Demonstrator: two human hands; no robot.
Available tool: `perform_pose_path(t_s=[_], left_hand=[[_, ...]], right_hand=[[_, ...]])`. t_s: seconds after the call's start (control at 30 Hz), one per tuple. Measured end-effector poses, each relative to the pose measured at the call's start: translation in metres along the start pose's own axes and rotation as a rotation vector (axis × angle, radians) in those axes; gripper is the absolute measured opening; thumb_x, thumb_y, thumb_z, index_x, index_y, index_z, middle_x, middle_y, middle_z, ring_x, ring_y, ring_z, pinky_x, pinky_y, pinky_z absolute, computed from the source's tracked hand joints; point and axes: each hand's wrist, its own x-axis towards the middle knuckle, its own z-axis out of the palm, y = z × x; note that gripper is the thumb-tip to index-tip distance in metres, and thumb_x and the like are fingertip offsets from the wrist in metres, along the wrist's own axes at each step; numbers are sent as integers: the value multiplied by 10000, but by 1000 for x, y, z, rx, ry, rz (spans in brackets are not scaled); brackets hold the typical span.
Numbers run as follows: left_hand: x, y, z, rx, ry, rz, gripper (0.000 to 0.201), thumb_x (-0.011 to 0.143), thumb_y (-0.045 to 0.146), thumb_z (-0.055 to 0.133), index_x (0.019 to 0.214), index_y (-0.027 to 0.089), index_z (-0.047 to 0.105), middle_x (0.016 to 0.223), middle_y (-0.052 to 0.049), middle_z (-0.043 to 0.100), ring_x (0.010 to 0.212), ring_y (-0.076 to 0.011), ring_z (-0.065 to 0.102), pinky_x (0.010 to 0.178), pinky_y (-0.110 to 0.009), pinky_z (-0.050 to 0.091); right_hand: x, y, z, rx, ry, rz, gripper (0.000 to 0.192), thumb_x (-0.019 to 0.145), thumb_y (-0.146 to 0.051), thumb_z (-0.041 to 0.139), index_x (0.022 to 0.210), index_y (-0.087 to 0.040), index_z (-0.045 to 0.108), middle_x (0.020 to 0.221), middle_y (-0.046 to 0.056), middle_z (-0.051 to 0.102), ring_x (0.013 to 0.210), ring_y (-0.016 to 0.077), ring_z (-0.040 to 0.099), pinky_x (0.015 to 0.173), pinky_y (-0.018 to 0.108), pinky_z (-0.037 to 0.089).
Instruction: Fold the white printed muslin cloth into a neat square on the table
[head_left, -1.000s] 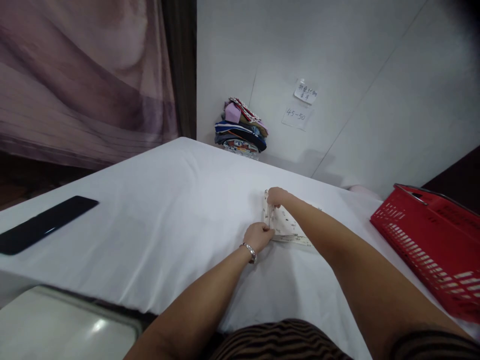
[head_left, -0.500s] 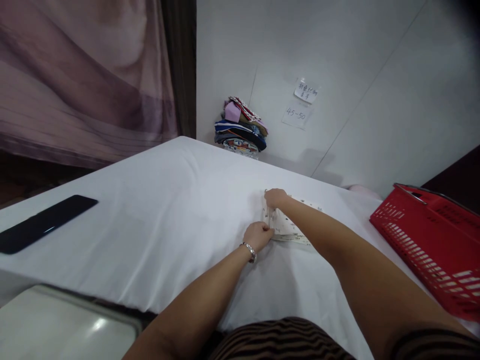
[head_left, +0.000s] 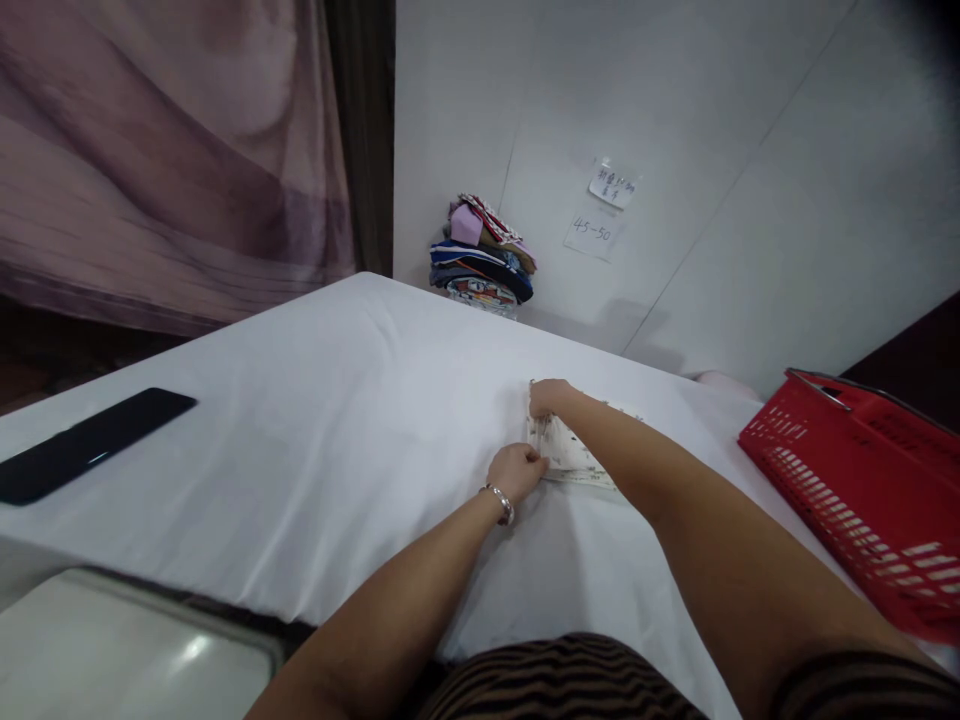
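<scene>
A folded white garment with a small dark print (head_left: 568,448) lies flat on the white-covered table (head_left: 330,430). At its near left corner, my left hand (head_left: 517,470) pinches the edge between thumb and fingers; a silver bracelet circles that wrist. My right hand (head_left: 549,397) is closed at the garment's far left corner, its fingers curled down and partly hidden. The right forearm crosses over the cloth and covers much of its right side, so the exact kind of garment cannot be made out.
A red plastic basket (head_left: 862,490) stands at the right edge. Folded clothes are stacked (head_left: 484,255) beyond the table by the wall, below paper signs (head_left: 600,210). A dark flat object (head_left: 94,445) lies at left. A white stool-like surface (head_left: 135,650) sits at lower left.
Almost nothing differs. My right forearm has shifted very slightly, while both hands stay at the same corners of the garment.
</scene>
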Motion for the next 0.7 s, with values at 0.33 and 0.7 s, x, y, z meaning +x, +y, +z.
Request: perform_pose_path(t_s=[0.33,0.7], left_hand=[[-2,2,-2,21,-14,1,225,747,368,529,750,208,687,797,-22,680,740,-152,590,628,-238,397],[-6,5,-2,24,95,107,171,747,301,533,702,202,664,1035,-15,588,883,-131,564,764,-236,420]], right_hand=[[-4,0,0,23,30,25,433,627,-143,628,1059,-109,638,981,180,665,897,280,632,706,344,502],[-9,2,-6,78,22,34,377,652,-130,601,1023,-88,652,686,129,679,700,239,662,668,327,500]])
